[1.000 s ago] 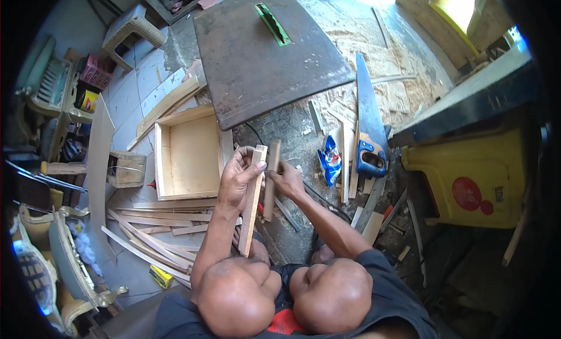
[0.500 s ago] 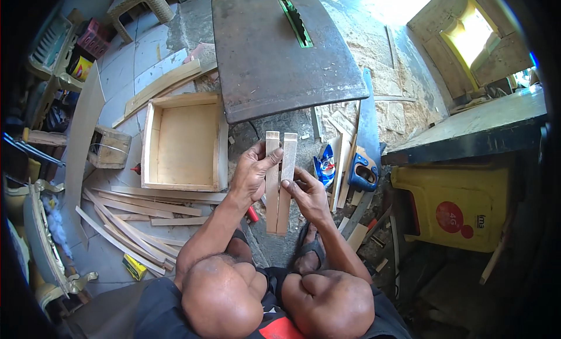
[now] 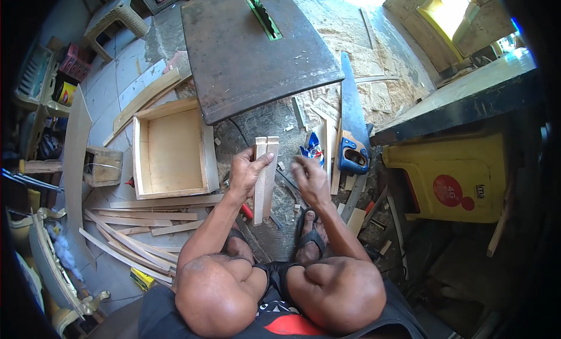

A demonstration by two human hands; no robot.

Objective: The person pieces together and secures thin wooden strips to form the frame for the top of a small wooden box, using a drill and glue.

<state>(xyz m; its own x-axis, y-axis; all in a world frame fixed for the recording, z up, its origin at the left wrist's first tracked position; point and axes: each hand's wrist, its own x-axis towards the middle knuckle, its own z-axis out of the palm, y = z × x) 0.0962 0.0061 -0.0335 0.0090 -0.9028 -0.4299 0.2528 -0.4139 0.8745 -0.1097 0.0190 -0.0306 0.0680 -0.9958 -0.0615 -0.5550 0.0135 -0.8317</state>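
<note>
Your right hand [image 3: 308,178] is letting go now: half a second ago it was touching the two wood strips [image 3: 264,178], and now it is hanging just beside them with its fingers loosely spread and nothing in them. Your left hand [image 3: 245,171] is doing all the holding, with the thumb pressed on the front of the strips and the other fingers wrapped behind.

The strips are standing side by side, touching each other along their length. Their long way is running up and down in the picture, top ends pointing away from you and bottom ends toward your sandalled foot [image 3: 310,234]. They are lying to the left of your empty right hand, so the left hand is the nearer one.

Farther out, an open wooden box [image 3: 169,152] is sitting on the floor to your left. A handsaw with a blue handle [image 3: 352,146] is lying to your right. A table saw top [image 3: 251,47] is standing ahead of you.
</note>
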